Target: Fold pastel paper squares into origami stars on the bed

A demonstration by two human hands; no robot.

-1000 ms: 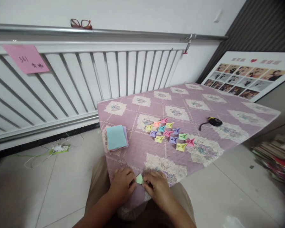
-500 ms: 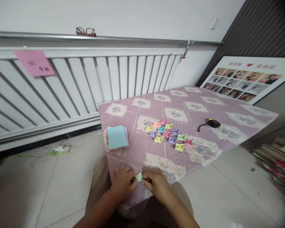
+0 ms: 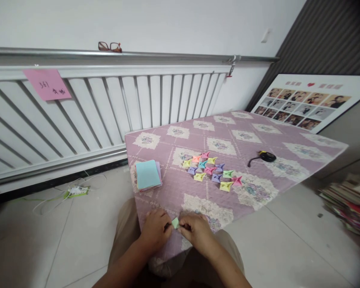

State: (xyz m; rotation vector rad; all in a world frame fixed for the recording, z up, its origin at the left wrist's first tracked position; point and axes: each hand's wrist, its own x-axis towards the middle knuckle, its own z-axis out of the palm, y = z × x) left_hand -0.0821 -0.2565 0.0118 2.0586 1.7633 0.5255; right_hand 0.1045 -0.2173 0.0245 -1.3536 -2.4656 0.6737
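Close to the near edge of the table, a small folded piece of light green paper (image 3: 175, 223) is pinched between my two hands. My left hand (image 3: 156, 229) grips its left side with thumb and fingers together. On the right side, my right hand (image 3: 197, 229) holds it the same way, its fingers curled. My fingers hide part of the folds. Farther forward, several small folded paper shapes (image 3: 210, 171) in yellow, pink, purple, green, blue and orange stand in loose rows. A stack of square paper (image 3: 149, 175), light blue on top, lies to the left.
A purple floral cloth (image 3: 183, 196) covers the table. A black coiled cable (image 3: 267, 156) lies to the right. Behind are a white radiator (image 3: 156, 98) with a pink note (image 3: 48, 85), glasses (image 3: 109, 47) on a pipe, and a photo board (image 3: 303, 102). A power strip (image 3: 77, 191) sits on the floor.
The view has shifted slightly, so the background sits a little lower. Both hands keep their pinch on the green paper, which has barely moved.
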